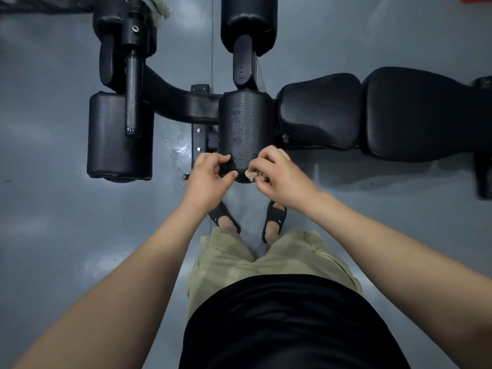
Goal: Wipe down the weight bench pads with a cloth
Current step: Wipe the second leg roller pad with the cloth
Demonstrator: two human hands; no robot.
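A black weight bench lies across the view, with its seat pad (318,109) and back pad (423,113) to the right. Directly below me is a black foam roller pad (243,123) with wet spots on it. My left hand (210,177) grips the near end of this roller, fingers curled round its edge. Just right of it, my right hand (277,177) pinches a small bunched tan cloth (253,175) against the roller's near end. Most of the cloth is hidden under my fingers.
Three more roller pads sit at the lower left (119,137), upper left (111,17) and top middle (249,20). A pale green towel (159,8) hangs on the upper left one. Grey floor (53,222) surrounds the bench; my sandalled feet (274,222) stand close to it.
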